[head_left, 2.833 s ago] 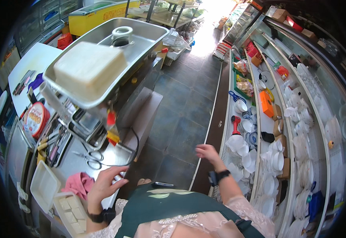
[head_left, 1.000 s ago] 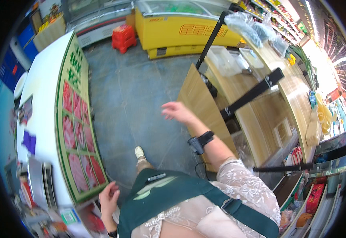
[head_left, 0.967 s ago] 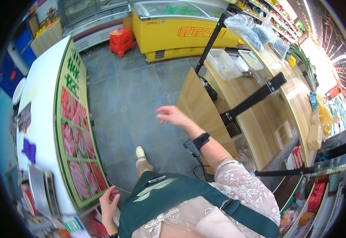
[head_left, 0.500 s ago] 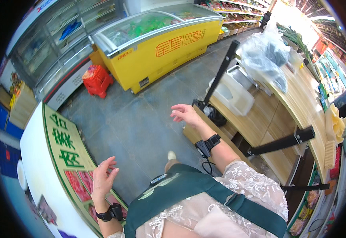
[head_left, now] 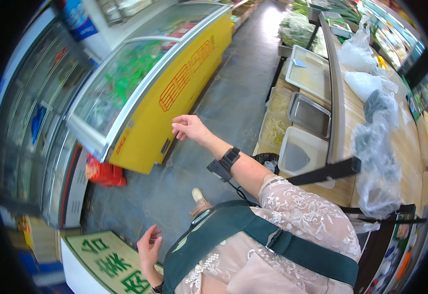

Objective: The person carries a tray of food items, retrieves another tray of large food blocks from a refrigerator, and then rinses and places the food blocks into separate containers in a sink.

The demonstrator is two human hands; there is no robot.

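Note:
Nothing is held in my right hand [head_left: 189,129], which hangs in front of me with its fingers loosely curled and a little apart. Its nearest thing is the yellow chest freezer [head_left: 150,130], whose glass lid shows green packages inside. Lower down, my left hand [head_left: 150,246] hangs with bent, parted fingers and no object in it. Beside it stands a white counter with a cream and green sign panel [head_left: 107,262]. A black device is strapped to my right wrist [head_left: 227,163].
To my right is a wooden stand [head_left: 344,161] with shallow trays [head_left: 310,116], a clear tub [head_left: 302,152] and plastic bags [head_left: 378,152]. A black bar [head_left: 324,172] juts toward me. A red stool [head_left: 107,171] sits by the glass-door fridge [head_left: 27,132]. Grey tiled floor [head_left: 238,98] runs between.
I have moved forward and turned, so the freezer and the stand with trays are closer. The white counter has slid down and back. Both hands stay without any object.

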